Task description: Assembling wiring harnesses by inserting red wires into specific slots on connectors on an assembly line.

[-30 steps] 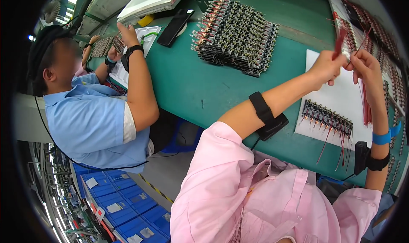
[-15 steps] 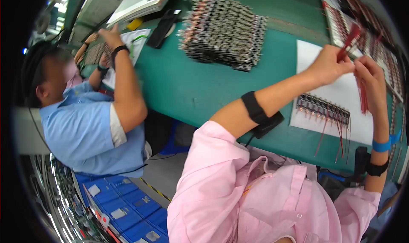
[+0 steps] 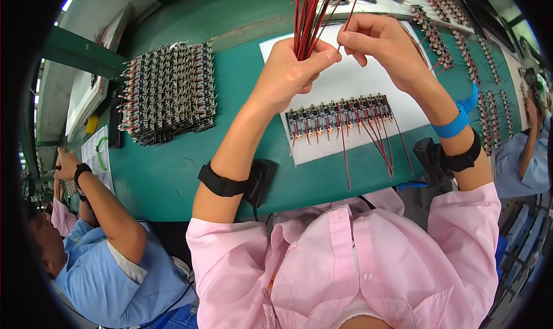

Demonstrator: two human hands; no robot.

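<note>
My left hand (image 3: 288, 72) is closed round a bundle of thin red and black wires (image 3: 310, 18), which fans upward from the fist. Close beside it, my right hand (image 3: 383, 44) pinches a red wire (image 3: 348, 15) between thumb and fingertips, apart from the bundle. Below both hands, a row of small circuit boards (image 3: 340, 120) lies on a white sheet (image 3: 308, 154). Long red and dark wires trail from the row's right part toward the table's near edge; short ones show at its left.
A tall stack of circuit board panels (image 3: 170, 90) stands on the green table (image 3: 155, 185) to the left. More board strips (image 3: 435, 38) lie at the far right. A co-worker in blue (image 3: 115, 271) sits at left; another person (image 3: 521, 162) is at right.
The view has swung rightward and straightened over the white sheet. The wire bundle now points up in my left hand, and my right hand has come up beside it with one wire pinched.
</note>
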